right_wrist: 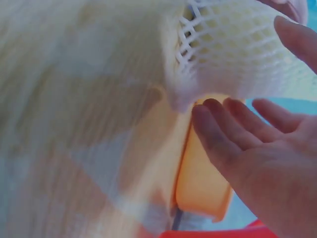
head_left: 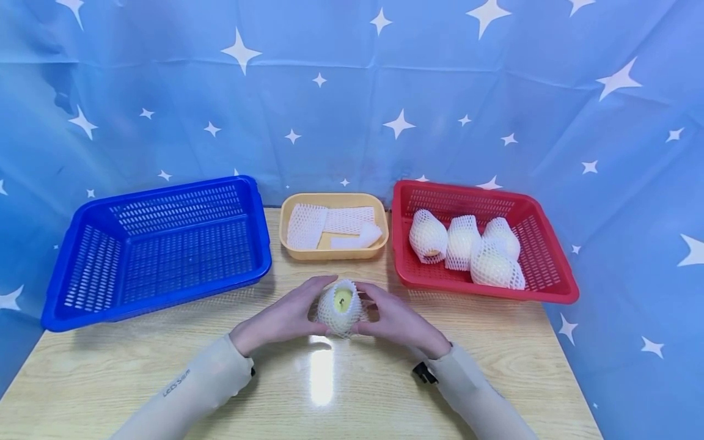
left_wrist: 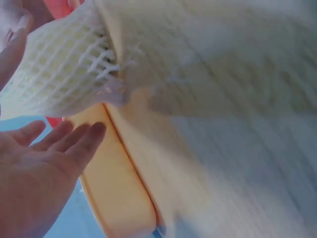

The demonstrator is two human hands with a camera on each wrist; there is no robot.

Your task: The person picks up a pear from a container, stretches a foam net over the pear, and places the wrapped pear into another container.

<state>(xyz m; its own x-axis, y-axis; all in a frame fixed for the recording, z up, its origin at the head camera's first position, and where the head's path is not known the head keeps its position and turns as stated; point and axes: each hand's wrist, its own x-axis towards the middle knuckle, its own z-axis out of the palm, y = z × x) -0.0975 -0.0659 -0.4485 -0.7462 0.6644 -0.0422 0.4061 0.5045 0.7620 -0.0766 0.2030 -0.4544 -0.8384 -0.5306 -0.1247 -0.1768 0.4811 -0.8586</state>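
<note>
A yellow-green fruit [head_left: 342, 299] with a short dark stem stands upright at the middle of the table, wrapped in a white foam net [left_wrist: 64, 64]. The net's mouth is open around the stem. My left hand [head_left: 291, 311] holds the wrapped fruit from the left, thumb on the near side and fingers on the far side. From the right, my right hand [head_left: 393, 318] holds it in the same way. In the right wrist view the thumb [right_wrist: 297, 42] lies over the net [right_wrist: 233, 49], with the fingers along its far side. Contact of the lower fingers is hard to tell.
Behind the fruit is a yellow tray [head_left: 334, 255] with several flat foam nets [head_left: 306, 226]. A red basket [head_left: 484, 292] at right holds several net-wrapped fruits [head_left: 429, 235]. At left stands a blue basket [head_left: 159, 305]. A starry blue curtain [head_left: 341, 91] hangs behind.
</note>
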